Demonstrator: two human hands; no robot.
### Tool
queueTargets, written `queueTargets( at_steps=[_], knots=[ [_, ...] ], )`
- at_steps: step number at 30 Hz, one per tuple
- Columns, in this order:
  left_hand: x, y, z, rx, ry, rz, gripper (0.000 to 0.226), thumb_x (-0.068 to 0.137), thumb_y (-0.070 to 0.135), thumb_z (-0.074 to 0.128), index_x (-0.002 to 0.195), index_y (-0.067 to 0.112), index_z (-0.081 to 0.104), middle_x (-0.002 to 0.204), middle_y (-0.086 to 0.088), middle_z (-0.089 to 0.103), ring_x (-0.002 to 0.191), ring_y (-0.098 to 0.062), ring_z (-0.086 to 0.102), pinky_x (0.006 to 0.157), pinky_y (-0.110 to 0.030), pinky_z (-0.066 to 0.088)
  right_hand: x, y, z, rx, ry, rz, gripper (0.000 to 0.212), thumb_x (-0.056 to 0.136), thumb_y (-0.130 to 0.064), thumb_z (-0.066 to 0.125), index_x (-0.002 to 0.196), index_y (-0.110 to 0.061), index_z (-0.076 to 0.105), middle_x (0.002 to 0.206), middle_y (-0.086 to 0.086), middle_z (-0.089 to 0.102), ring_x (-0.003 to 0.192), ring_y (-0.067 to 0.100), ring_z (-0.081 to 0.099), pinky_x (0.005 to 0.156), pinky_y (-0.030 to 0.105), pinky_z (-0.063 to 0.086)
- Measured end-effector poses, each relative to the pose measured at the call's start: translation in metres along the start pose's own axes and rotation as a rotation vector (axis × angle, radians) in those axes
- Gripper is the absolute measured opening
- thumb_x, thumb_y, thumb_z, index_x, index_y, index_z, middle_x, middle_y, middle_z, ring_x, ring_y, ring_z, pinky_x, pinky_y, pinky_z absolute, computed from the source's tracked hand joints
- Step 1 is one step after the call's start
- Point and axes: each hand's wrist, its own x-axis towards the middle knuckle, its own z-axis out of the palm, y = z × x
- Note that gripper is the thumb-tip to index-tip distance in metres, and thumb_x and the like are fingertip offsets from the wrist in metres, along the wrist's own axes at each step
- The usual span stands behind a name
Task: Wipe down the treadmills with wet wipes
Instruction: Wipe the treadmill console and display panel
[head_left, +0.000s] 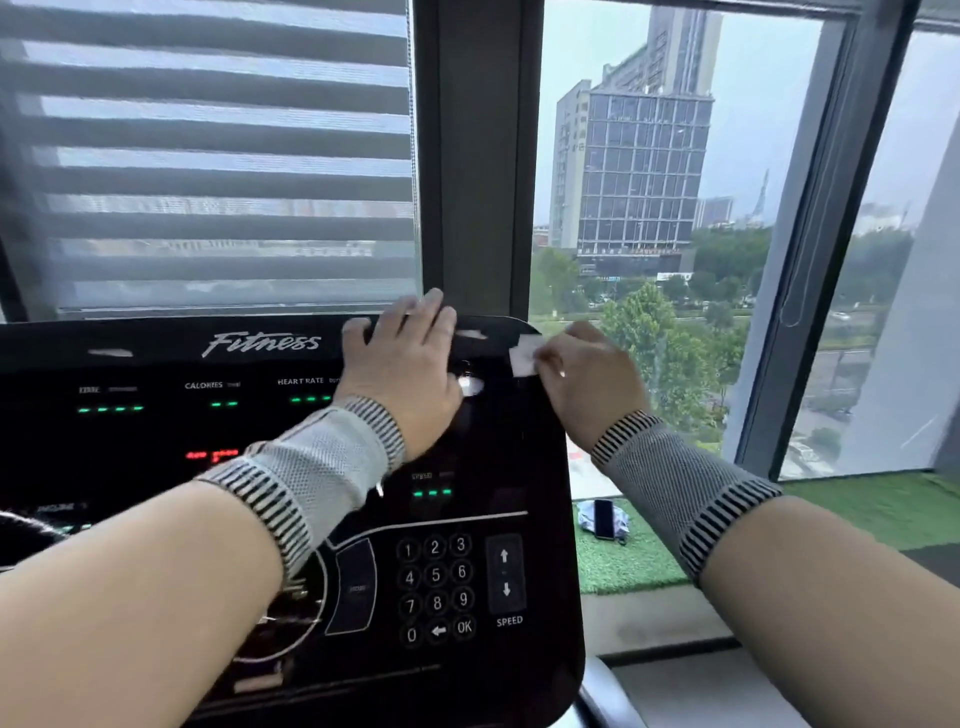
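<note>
Left hand (402, 358) flat, fingers spread, on glossy black treadmill console (291, 467) at 12 o'clock; right hand (587, 379) pinches small white wet wipe (524, 355) against its 1 o'clock corner. Readable: "Fitness", "CALORIES", "HEART RATE", "SPEED", "OK". Left labels blurred, console's bottom cut off.

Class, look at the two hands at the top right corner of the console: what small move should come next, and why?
Probably drag the wet wipe, pinched in the right hand, down the console right edge. The wipe sits at the top corner, while the left hand lies flat beside it, seemingly steadying the panel.
</note>
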Motion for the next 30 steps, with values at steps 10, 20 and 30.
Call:
queueTargets(
  at_steps=[10, 20, 30],
  knots=[
    [0.003, -0.021, 0.000, -0.029, 0.043, -0.025, 0.059, 0.096, 0.037, 0.031, 0.151, 0.021, 0.017, 0.154, 0.006, 0.027, 0.141, -0.015, 0.023, 0.112, -0.049, 0.014, 0.020, -0.021, 0.003, -0.094, 0.004, 0.168, 0.021, 0.096, -0.026, 0.052, 0.096, -0.008, 0.062, 0.097, 0.005, 0.056, 0.077, 0.016, 0.048, 0.072, 0.024, 0.039],
    [0.005, -0.030, -0.001, -0.093, 0.004, 0.042, 0.062, 0.096, 0.034, 0.033, 0.152, 0.019, 0.011, 0.157, 0.005, 0.020, 0.145, -0.016, 0.014, 0.118, -0.051, 0.004, 0.052, -0.039, 0.000, -0.084, -0.083, 0.287, 0.018, 0.096, -0.022, 0.053, 0.103, -0.013, 0.066, 0.103, 0.003, 0.068, 0.092, 0.018, 0.061, 0.075, 0.020, 0.038],
    [0.005, -0.031, 0.001, -0.116, 0.004, 0.066, 0.063, 0.097, 0.036, 0.033, 0.153, 0.018, 0.008, 0.158, 0.003, 0.018, 0.145, -0.016, 0.012, 0.119, -0.048, 0.004, 0.054, -0.057, -0.005, -0.072, -0.198, 0.229, 0.024, 0.096, -0.019, 0.052, 0.107, -0.012, 0.072, 0.109, 0.003, 0.070, 0.100, 0.019, 0.062, 0.086, 0.021, 0.042]
  ],
)
